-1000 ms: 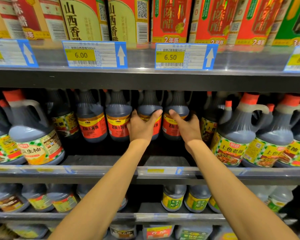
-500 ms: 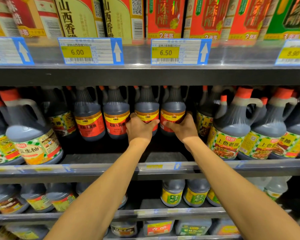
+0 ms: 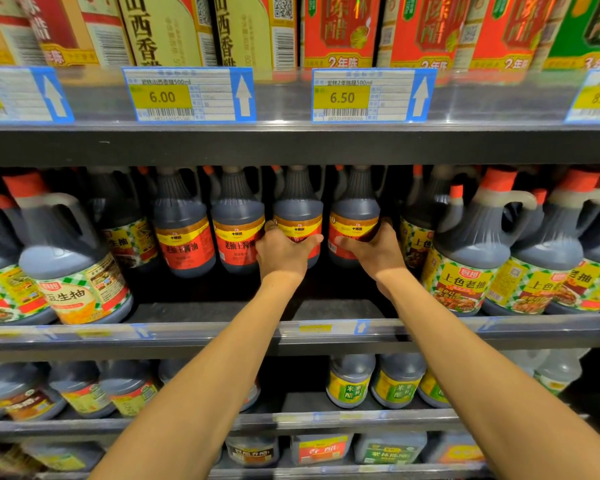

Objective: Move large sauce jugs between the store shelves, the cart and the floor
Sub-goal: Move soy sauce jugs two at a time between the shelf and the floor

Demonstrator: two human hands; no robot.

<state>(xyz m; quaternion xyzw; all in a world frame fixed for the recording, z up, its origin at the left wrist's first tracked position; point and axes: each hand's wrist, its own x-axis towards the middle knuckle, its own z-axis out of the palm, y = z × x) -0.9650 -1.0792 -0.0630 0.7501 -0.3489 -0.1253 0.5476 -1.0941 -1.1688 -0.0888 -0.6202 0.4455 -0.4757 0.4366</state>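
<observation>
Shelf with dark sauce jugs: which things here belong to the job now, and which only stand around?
In the job:
- left hand, holding the third red-label jug
- right hand, holding the fourth red-label jug

Only standing around:
- two red-label jugs further left
- checked-label jugs to the right
- vinegar boxes above
- price tags
</observation>
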